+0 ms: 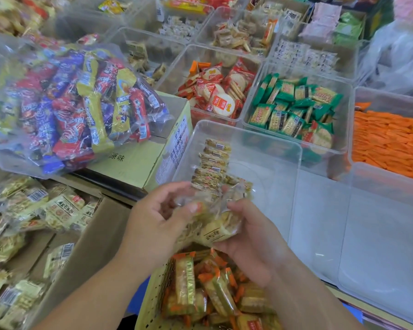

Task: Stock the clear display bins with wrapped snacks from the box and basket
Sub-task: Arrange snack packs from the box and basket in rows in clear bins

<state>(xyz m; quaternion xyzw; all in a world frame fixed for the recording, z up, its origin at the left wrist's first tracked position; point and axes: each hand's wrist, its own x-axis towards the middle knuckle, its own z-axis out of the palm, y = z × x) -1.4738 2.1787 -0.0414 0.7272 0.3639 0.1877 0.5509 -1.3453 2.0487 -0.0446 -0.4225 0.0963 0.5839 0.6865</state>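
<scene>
Across the bench (348,300), a near-empty clear plastic bin (267,163) is lying straight ahead of the left hand (157,215) and right hand (250,232), both pinching pale wrapped snacks (221,228).

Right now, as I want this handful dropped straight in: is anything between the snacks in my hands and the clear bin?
Nothing visible does. The left hand and right hand hold the wrapped snacks over the near edge of the clear bin; a row of packs lines only its left side.

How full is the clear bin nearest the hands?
Nearly empty: the clear bin holds just one row of wrapped snacks on its left, rest bare.
</scene>
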